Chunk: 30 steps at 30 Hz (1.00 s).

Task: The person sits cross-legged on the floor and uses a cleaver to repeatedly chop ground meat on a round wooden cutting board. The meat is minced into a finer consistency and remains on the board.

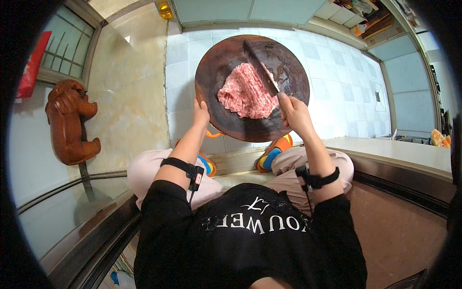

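A mound of pink minced meat [245,94] lies in the middle of a round dark wooden chopping board [219,62]. My right hand [295,113] is closed round the handle of a cleaver [260,66]. Its blade slants up and to the left along the right side of the meat, seen nearly edge-on; whether it touches the meat I cannot tell. My left hand [200,112] rests against the board's near left edge, thumb up on the rim, with the other fingers mostly hidden below it.
Light blue tiles [332,72] cover the floor around the board. A carved brown wooden animal figure [72,123] lies at the left. A bottle of yellow liquid [164,9] stands at the far edge. My slippered feet [274,153] are just below the board.
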Motion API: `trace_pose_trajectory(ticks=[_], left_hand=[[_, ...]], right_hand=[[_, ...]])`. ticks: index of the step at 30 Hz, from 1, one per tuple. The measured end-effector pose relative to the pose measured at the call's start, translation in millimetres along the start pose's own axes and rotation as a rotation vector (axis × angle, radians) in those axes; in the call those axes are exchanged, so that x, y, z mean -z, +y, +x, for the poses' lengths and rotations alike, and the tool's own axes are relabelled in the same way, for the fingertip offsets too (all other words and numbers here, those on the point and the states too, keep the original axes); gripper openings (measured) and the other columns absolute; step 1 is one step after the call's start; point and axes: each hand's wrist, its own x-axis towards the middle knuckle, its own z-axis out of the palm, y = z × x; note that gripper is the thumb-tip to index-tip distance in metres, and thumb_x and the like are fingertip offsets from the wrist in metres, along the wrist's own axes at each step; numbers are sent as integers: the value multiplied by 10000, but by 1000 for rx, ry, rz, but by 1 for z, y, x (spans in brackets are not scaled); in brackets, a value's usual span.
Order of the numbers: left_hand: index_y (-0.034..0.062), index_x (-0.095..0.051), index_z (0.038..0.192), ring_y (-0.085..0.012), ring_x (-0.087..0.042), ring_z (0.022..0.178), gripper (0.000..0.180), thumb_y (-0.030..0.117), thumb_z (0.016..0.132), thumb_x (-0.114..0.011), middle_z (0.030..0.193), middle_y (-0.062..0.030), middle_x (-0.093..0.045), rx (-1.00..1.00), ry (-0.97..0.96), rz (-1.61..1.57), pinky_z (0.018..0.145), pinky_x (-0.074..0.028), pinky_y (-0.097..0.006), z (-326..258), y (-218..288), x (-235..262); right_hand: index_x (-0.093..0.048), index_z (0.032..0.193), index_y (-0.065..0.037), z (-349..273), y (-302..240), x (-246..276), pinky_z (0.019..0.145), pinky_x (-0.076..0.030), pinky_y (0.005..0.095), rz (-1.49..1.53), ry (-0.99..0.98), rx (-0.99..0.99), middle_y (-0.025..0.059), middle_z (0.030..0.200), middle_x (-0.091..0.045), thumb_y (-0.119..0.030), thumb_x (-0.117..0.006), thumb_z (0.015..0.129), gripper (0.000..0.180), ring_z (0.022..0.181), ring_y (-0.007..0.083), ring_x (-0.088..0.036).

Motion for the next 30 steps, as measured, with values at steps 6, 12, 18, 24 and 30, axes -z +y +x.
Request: trace_pose_trajectory(ticks=[6,12,18,24,30], left_hand=[[96,-216,1367,-246,-378,1198,419,187,964,-281,1334,-117,-368,4,-1,1,982,-308,-337,4,1,1],[102,-200,1376,-238,-362,1213,431,197,964,-286,1348,-110,-349,31,17,-7,986,-307,-343,-9,10,-2],[104,-201,1378,-233,-371,1209,434,204,965,-287,1346,-106,-358,61,-1,16,985,-307,-335,4,-1,3],[102,-222,1371,-226,-373,1206,422,203,967,-288,1340,-96,-367,31,61,89,987,-304,-330,10,-13,-1],[75,-211,1370,-242,-366,1214,437,199,961,-300,1349,-115,-353,23,21,-10,990,-301,-328,6,-9,0]], right_hand=[[-570,751,22,1,2,5,517,-459,346,-177,-36,-17,136,541,-550,-460,-419,883,522,527,229,-599],[-494,658,-2,-3,7,9,423,-403,317,215,29,-66,68,490,-510,-432,-435,898,495,415,180,-514],[-535,735,4,-1,4,3,389,-381,271,-99,49,-15,46,509,-478,-436,-433,895,479,397,123,-465],[-518,704,-6,-1,-2,4,378,-371,263,-49,-40,-47,42,511,-474,-426,-423,904,475,398,117,-462],[-561,763,23,-3,4,0,485,-443,341,59,-55,-106,124,551,-557,-470,-432,878,523,468,216,-567]])
